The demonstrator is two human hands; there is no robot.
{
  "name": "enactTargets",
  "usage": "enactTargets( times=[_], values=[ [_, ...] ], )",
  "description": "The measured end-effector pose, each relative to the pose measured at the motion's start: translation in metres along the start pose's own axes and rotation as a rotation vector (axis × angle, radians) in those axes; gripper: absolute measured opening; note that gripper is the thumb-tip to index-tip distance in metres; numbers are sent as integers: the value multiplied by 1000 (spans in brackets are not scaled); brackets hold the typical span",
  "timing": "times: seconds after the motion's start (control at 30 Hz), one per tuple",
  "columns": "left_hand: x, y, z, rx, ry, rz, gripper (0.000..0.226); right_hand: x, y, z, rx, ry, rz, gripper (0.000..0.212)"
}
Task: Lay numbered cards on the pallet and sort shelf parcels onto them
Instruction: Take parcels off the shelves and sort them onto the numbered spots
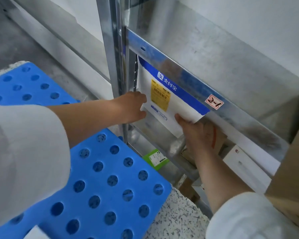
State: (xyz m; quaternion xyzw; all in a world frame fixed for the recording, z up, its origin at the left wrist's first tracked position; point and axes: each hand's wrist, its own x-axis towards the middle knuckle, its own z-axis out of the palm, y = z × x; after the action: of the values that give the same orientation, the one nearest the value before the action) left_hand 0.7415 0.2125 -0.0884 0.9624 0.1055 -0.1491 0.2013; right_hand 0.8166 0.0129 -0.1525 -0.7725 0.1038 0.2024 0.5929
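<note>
A flat white parcel [178,109] with a blue band and a yellow label stands tilted at the front of the metal shelf [231,54], under its upper beam. My left hand [129,107] grips the parcel's left edge beside the shelf post. My right hand [195,133] holds its lower right corner from below, thumb on the front face. The blue perforated pallet [102,183] lies on the floor at the lower left. A white card corner [35,232] shows on the pallet at the bottom edge.
The shelf beam carries a tag marked 2-1 [214,101]. Lower shelves hold a green-labelled parcel [155,158], a white box [245,166] and brown cartons [216,140]. A big cardboard box [293,178] stands at the right. Speckled floor [178,213] lies between pallet and shelf.
</note>
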Motion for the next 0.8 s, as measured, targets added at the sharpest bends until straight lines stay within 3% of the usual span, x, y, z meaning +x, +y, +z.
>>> enactTargets(
  times=[0.13,0.23,0.37,0.43,0.63,0.73,0.8],
  values=[
    [-3,-2,-4,27,3,-104,43,-8,5,7,171,48,-37,22],
    [-7,-3,-12,30,77,-216,39,-17,12,-2,207,-23,-57,30],
    [-14,0,-17,-159,221,-313,70,-34,20,-32,222,-52,-103,43],
    [-18,0,-17,-219,188,-271,80,-43,22,-47,195,-57,-125,50],
    [-39,-6,-30,-232,65,-231,69,-74,25,-54,245,-115,-98,66],
    [-51,-9,-38,-218,143,-216,57,-92,26,-40,187,-65,-186,64],
    [-64,-17,-47,-178,205,-237,52,-102,23,-26,107,-53,-220,50]
  ],
)
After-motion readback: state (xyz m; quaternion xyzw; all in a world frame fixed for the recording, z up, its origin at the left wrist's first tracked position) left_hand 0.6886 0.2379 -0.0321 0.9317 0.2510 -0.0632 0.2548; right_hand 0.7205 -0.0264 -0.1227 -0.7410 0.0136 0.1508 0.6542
